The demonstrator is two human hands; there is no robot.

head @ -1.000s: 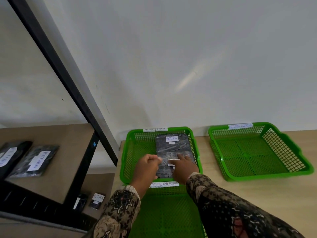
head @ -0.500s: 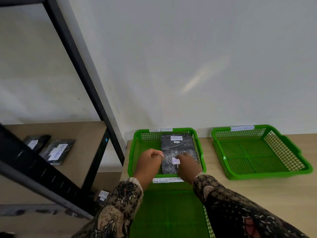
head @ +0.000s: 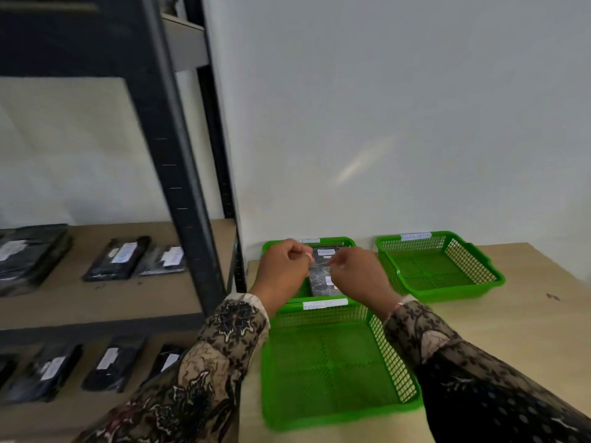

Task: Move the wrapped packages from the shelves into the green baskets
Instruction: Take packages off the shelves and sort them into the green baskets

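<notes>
Since 0.5 s ago both hands lifted off the pkg (head: 321, 272); it lies in the far-left basket (head: 350, 243) at 12 o'clock. L hand (head: 283, 271) and R hand (head: 358, 276) hover over it, fingers curled, gripping nothing. More pkgs (head: 118, 259) on the shelf (head: 153, 302) at 9 o'clock. Near basket (head: 396, 356) and right basket (head: 476, 260) hold nothing.

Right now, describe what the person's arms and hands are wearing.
Both arms wear long patterned sleeves: the left sleeve is beige with dark floral print, the right sleeve darker, mostly black with pale motifs. A thin bracelet circles the right wrist. Both hands are bare.
</notes>
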